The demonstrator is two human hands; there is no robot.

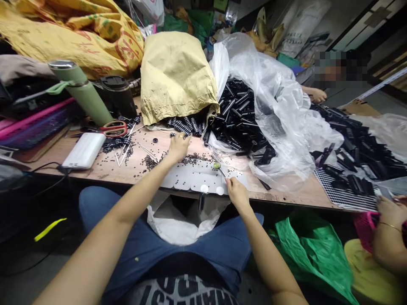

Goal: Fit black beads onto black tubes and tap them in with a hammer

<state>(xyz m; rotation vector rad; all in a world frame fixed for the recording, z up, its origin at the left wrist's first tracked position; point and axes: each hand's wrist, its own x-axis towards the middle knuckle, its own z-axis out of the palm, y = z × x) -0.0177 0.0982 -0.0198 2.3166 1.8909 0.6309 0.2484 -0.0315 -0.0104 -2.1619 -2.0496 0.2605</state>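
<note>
My left hand [179,149] reaches to the mouth of a yellowish sack, its fingers stretched to ridged black pieces with pale bands [182,127]. Whether it grips one is not clear. My right hand [238,192] is closed around a thin metal stick [223,172] with a yellow-green blob [216,165] at its tip. The stick points over a white sheet [182,176] strewn with tiny dark discs [197,158]. Below the table edge, a blurred black tube [202,201] appears above an open white bag [173,231] between my legs.
A clear plastic bag [280,114] spills black tubes [237,112] right of the sack [178,72]. At left are a white box [84,150], red scissors [113,128] and a green flask [84,91]. A co-worker's hands [389,216] are at far right, near more black parts [365,148].
</note>
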